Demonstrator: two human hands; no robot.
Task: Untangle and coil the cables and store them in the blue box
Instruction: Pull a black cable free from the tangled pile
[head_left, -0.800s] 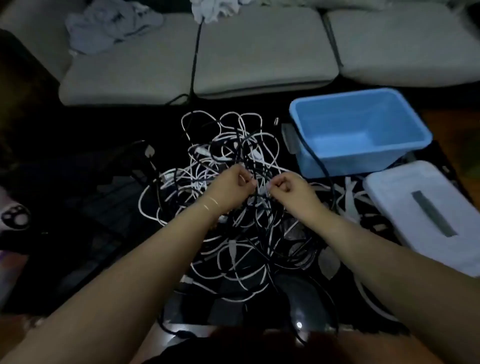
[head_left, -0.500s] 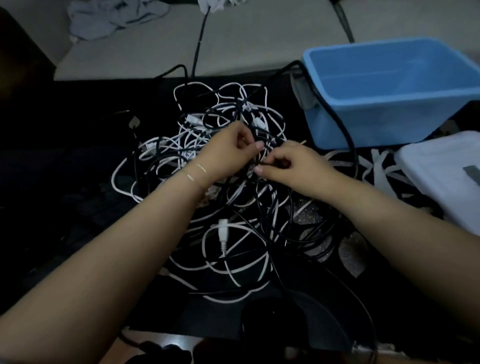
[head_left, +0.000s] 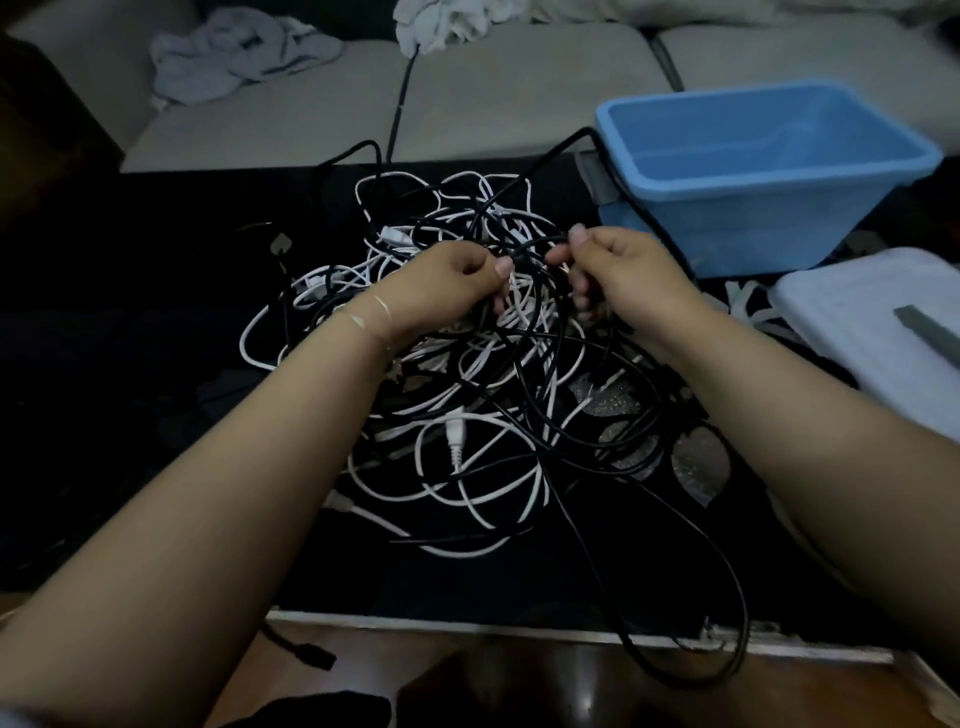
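Note:
A tangle of white and black cables lies heaped on a dark table. Over its far part, my left hand pinches a black cable between thumb and fingers. My right hand grips the same black cable a short way to the right, so a short stretch runs between the two hands. One long black cable loops off the table's near edge. The blue box stands empty at the far right, just beyond my right hand.
A white lid with a grey strip lies right of the pile, near the box. Behind the table is a grey sofa with crumpled cloths on it. A black cable runs up onto the sofa. White straps lie beside the lid.
My hands have drawn a little apart and lifted slightly, stretching the black cable between them. The view has shifted closer over the table.

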